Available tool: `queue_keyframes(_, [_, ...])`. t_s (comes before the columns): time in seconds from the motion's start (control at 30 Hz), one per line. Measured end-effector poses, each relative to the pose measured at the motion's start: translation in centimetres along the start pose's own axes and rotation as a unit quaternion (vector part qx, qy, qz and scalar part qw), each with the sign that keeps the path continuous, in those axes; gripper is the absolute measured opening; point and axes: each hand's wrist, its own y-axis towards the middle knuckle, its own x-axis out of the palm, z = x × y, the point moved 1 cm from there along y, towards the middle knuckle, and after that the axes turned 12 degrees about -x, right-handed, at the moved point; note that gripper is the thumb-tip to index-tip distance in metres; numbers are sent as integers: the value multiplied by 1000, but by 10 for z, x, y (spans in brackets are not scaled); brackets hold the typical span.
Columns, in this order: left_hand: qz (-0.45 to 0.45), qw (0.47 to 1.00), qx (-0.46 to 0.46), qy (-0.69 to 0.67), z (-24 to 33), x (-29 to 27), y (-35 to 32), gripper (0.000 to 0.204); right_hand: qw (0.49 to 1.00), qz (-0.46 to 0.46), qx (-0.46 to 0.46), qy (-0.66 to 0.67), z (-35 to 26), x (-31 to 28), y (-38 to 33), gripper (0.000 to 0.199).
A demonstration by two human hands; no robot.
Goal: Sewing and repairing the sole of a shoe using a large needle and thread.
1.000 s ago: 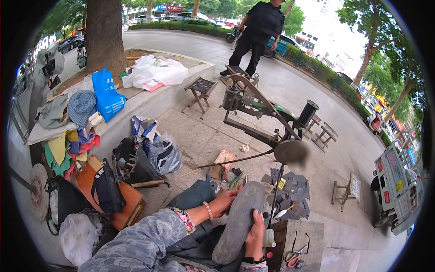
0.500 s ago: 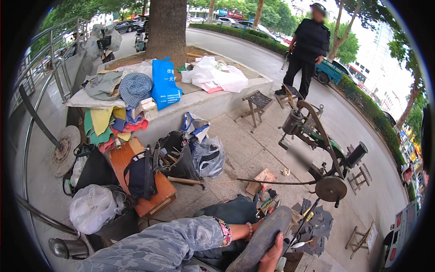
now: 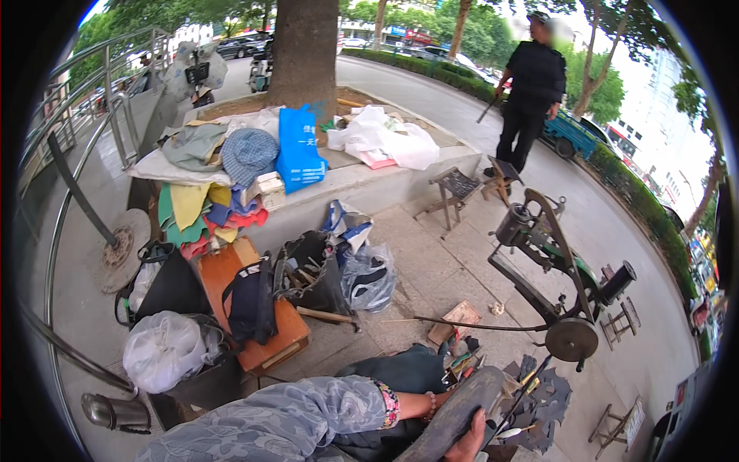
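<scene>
A long dark grey shoe sole lies slanted across my lap at the bottom edge of the picture. My left hand, coming out of a patterned sleeve with a beaded bracelet at the wrist, holds the sole from behind and is mostly hidden by it. My right hand grips the sole's lower end, with only a few fingers showing. A thin metal rod runs up beside the sole.
A black cast-iron stitching machine with a hand wheel stands on the right. Loose tools and leather scraps lie by my knees. To the left are an orange wooden box, black bags and a white sack. A person in black stands beyond small folding stools.
The view has swung to the left, so the sole and both hands now sit lower and further right in the picture. Both hands keep their hold on the sole.
</scene>
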Motion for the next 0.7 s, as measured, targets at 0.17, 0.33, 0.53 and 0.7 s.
queue_keyframes(0.17, [160, 966, -79, 189, -32, 102, 39, 27, 994, -19, -85, 60, 0, -10, -1, 50])
queue_keyframes(0.33, [200, 935, -97, 277, -27, 143, 36, 26, 996, -43, -53, 65, -3, 6, -4, 48])
queue_keyframes(0.53, [211, 921, -108, 309, -27, 152, 37, 25, 997, -10, -44, 55, 2, 2, -2, 46])
queue_keyframes(0.7, [216, 914, -115, 324, -26, 157, 38, 24, 998, -24, -50, 36, -13, 15, -12, 43])
